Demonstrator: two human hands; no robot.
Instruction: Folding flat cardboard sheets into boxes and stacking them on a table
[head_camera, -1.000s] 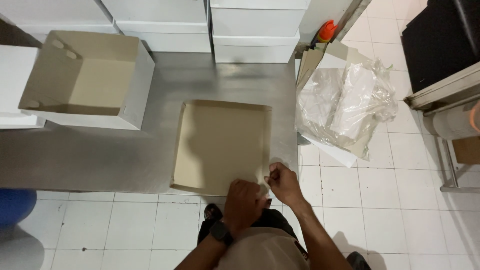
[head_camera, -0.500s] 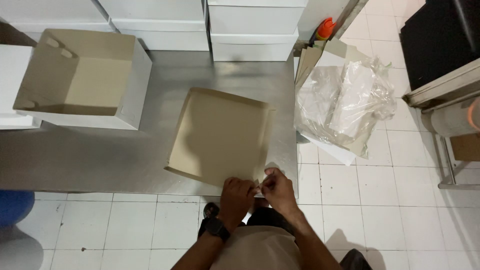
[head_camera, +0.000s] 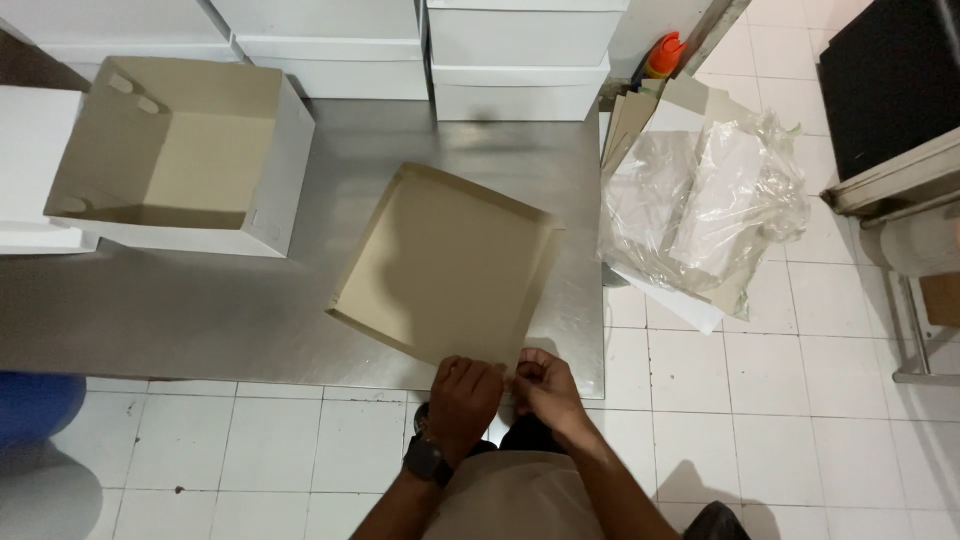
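A shallow tan cardboard lid (head_camera: 450, 265) lies skewed on the steel table (head_camera: 200, 320), its near corner over the table's front edge. My left hand (head_camera: 463, 398) and my right hand (head_camera: 541, 387) are side by side at that near corner, fingers pinched on the cardboard flap there. A dark watch sits on my left wrist. An open white box with a tan inside (head_camera: 175, 160) stands at the table's left.
Stacked white boxes (head_camera: 520, 55) line the table's back. A clear plastic bag of flat cardboard sheets (head_camera: 700, 215) leans at the table's right end, an orange-capped bottle (head_camera: 663, 55) behind it. A blue object (head_camera: 35, 405) sits on the tiled floor at left.
The lid has turned clockwise and slid toward me. Both hands have drawn together at its near corner.
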